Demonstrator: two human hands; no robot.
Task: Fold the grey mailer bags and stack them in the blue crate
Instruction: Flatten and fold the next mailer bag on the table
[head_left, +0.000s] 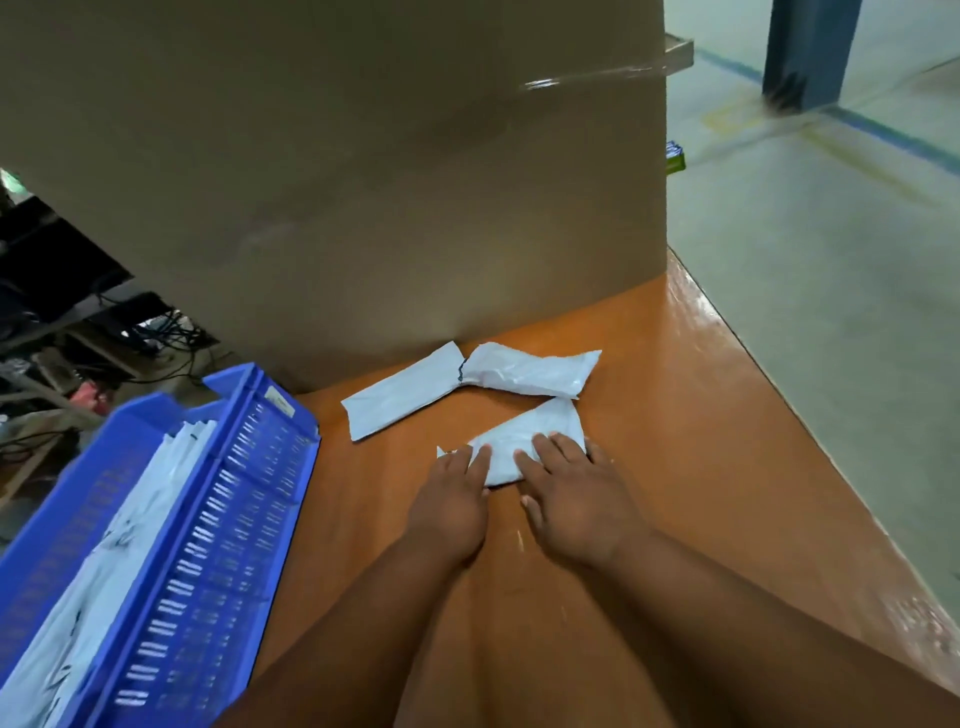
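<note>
Two bare hands, the left hand (453, 506) and right hand (574, 496), press flat with straight fingers on a folded grey mailer bag (524, 441) on an orange table (675, 415); just beyond lies a tied bundle of bags (467, 387); at left, a blue crate (208, 519) holds stacked bags (104, 561); a cardboard wall (332, 182) stands behind.

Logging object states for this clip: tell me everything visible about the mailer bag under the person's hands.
The mailer bag is pale grey, thin glossy plastic, creased and partly folded into a rough wedge. It lies flat on the orange table, near the longer bundle. The left hand and right hand press on its near edge with fairly straight fingers, covering it.
</note>
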